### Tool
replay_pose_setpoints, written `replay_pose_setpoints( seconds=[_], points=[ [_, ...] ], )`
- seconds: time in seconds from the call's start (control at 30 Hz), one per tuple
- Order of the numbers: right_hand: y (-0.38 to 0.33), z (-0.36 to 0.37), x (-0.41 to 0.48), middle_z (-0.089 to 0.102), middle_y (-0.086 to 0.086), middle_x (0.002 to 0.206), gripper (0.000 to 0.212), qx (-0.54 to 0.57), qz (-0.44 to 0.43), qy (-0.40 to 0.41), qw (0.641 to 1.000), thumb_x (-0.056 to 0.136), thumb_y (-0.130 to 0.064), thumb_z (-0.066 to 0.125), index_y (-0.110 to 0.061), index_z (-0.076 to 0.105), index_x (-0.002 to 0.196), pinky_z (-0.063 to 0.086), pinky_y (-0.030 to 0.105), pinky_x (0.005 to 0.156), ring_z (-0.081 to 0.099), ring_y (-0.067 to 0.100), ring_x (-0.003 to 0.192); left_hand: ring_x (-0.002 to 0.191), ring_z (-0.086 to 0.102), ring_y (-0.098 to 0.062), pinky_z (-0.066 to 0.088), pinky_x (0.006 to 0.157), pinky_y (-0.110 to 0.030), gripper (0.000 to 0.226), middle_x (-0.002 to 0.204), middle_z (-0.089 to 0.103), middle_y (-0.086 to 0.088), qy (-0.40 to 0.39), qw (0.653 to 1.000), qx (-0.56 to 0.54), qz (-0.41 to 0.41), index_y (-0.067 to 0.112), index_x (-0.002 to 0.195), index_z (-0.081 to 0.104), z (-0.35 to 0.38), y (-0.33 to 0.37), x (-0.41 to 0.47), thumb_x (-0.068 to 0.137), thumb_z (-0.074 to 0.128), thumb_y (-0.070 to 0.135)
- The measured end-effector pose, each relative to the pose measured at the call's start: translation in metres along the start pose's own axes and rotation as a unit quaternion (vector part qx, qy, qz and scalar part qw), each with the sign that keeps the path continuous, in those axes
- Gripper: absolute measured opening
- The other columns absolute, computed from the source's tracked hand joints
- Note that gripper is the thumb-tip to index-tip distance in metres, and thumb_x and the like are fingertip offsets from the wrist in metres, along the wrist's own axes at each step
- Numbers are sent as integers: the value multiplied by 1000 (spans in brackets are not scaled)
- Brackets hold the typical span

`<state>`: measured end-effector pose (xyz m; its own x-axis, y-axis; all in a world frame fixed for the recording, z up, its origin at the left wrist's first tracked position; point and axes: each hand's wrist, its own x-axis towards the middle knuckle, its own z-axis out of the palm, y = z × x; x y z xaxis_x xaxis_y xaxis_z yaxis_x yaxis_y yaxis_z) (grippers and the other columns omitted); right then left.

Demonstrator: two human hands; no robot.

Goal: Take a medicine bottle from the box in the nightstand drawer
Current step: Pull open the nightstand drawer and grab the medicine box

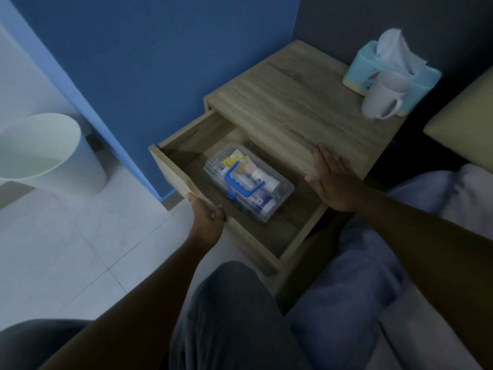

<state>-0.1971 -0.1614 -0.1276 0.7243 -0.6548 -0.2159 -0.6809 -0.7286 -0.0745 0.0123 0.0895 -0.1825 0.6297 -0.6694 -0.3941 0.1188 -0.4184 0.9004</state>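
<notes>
The wooden nightstand has its drawer pulled out toward me. Inside lies a clear plastic box with a blue handle, its lid closed. Through the lid I see white medicine bottles and small packets. My left hand grips the drawer's front edge, fingers curled over it. My right hand lies flat with fingers spread on the front edge of the nightstand top, just right of the box.
A light-blue tissue box and a white mug stand at the back right of the nightstand top. A white waste bin stands on the tiled floor at left. A blue wall runs behind the drawer. My knees are below.
</notes>
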Motion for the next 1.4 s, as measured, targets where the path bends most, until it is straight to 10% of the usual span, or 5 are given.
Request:
replay_pose_setpoints(
  seconds=[0.37, 0.7, 0.93, 1.17, 1.4],
  points=[
    [-25, 8, -16, -7, 17, 167, 79, 51, 65, 25, 996, 103, -53, 25, -5, -4, 159, 0, 45, 125, -6, 31, 155, 145, 27, -30, 37, 109, -48, 101, 158, 21, -5, 75, 996, 51, 8, 22, 153, -1, 1, 14, -2, 83, 73, 18],
    [-86, 23, -39, 22, 4, 166, 53, 127, -107, 64, 984, 105, -28, 36, -14, 27, 156, 11, 40, 126, 9, 17, 155, 152, 2, -22, 22, 117, -51, 89, 165, -3, 4, 29, 943, 287, 166, 28, 156, 9, -17, 56, 20, 87, 64, 24],
    [-109, 28, -13, 21, 7, 164, 58, 259, 97, 16, 961, 105, -38, 37, -19, 21, 157, 35, 44, 116, 26, 23, 149, 139, 39, -31, 45, 106, -50, 66, 154, 35, -10, -18, 961, 263, 85, 18, 152, 28, -14, 79, 60, 93, 57, 21],
    [-113, 40, 4, 56, 11, 130, 37, 319, 224, 20, 921, 105, -39, 40, -20, 48, 135, 40, 18, 64, 53, 9, 93, 130, 48, -33, 47, 101, -49, 61, 145, 42, -18, -15, 980, 201, -11, 16, 152, 22, -6, 77, 82, 98, 51, 18],
    [-126, 38, 2, 55, 12, 138, 44, 414, 310, 53, 854, 103, -31, 48, -18, 46, 144, 49, 23, 73, 61, 24, 120, 110, 60, -27, 53, 93, -47, 46, 121, 59, -13, 27, 985, 147, -82, 12, 132, 48, -10, 78, 73, 91, 61, 28]
  ],
)
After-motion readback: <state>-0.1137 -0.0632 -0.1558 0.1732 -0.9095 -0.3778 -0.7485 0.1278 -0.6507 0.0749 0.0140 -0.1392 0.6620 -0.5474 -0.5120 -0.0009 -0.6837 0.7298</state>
